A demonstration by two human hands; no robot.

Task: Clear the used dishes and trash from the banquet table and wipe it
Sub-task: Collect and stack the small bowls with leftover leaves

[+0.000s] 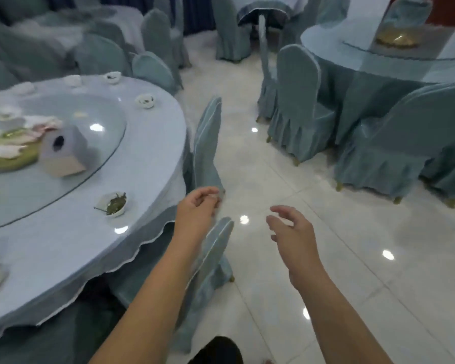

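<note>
- On the round banquet table at my left I count three small white bowls along the far rim and one bowl of green scraps by the near edge.
- One tissue box lies tipped on the glass turntable.
- My left hand hangs loosely curled, holding nothing, above one covered chair.
- My right hand is spread and bare over the floor tiles.

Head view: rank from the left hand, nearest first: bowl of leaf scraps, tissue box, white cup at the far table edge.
From the left hand:
1. Bowl of leaf scraps, near table edge, just left of the hand.
2. Tissue box, on the glass turntable, farther left.
3. White cup, at the far rim.
</note>
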